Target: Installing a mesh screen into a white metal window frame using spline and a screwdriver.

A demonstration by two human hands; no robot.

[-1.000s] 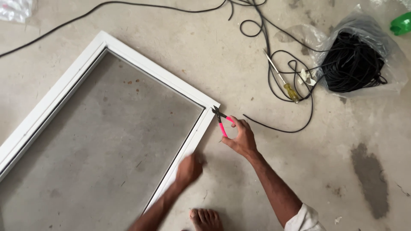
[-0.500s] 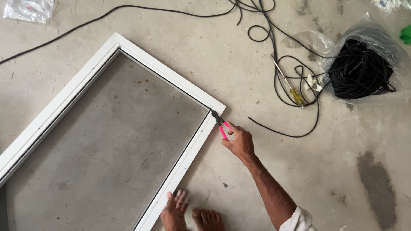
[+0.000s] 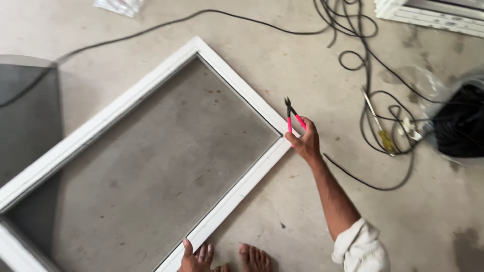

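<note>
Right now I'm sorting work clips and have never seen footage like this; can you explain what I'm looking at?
This is one view, from a camera worn on a person's head, looking down at a concrete floor. No machine: just two bare hands. The right hand holds small cutting pliers with pink handles, lifted just above the corner of a white screen frame with grey mesh that lies flat. The left hand rests at the frame's near edge, beside a bare foot. Black cord loops across the floor; a yellow-handled screwdriver and a clear bag of coiled black cord lie to the right.
</note>
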